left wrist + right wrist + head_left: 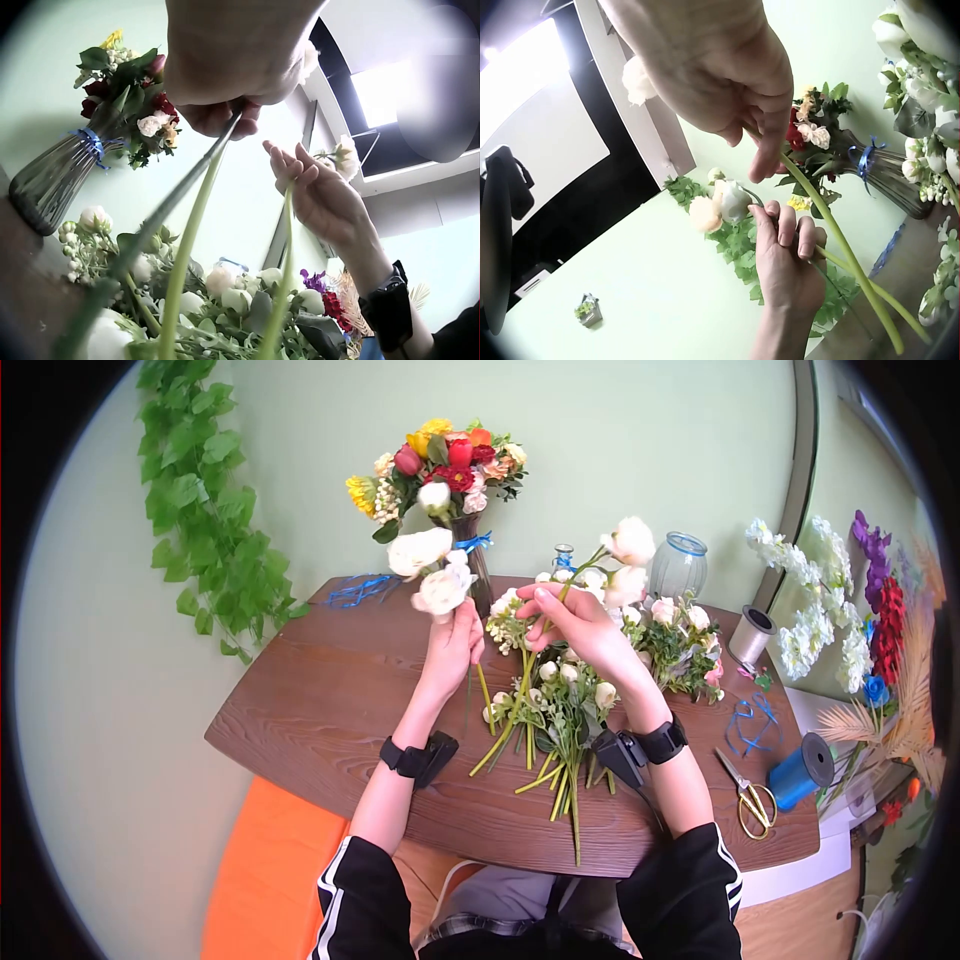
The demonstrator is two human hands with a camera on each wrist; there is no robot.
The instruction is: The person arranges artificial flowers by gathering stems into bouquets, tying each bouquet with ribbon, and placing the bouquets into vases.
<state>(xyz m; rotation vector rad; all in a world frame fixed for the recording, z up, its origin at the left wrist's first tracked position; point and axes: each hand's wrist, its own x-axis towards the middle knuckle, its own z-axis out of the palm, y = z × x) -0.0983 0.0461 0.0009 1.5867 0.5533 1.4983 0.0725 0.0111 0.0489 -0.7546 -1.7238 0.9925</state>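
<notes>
My left hand (452,652) grips stems just below white blooms (441,588); in the left wrist view a dark green stem (161,217) and a light green one run down from its curled fingers. Opposite it, my right hand (588,630) pinches a green stem (840,247) between thumb and fingers, with white flowers (630,542) above. The two hands are apart, over the table. Beneath the right hand lie white flowers with leaves (568,673), their cut stems pointing to the front edge.
A vase (478,565) with a mixed bouquet stands at the back. Blue ribbon strips (360,590) lie back left. An empty glass jar (679,566), a white spool (752,636), scissors (750,797) and a blue ribbon spool (800,772) are on the right.
</notes>
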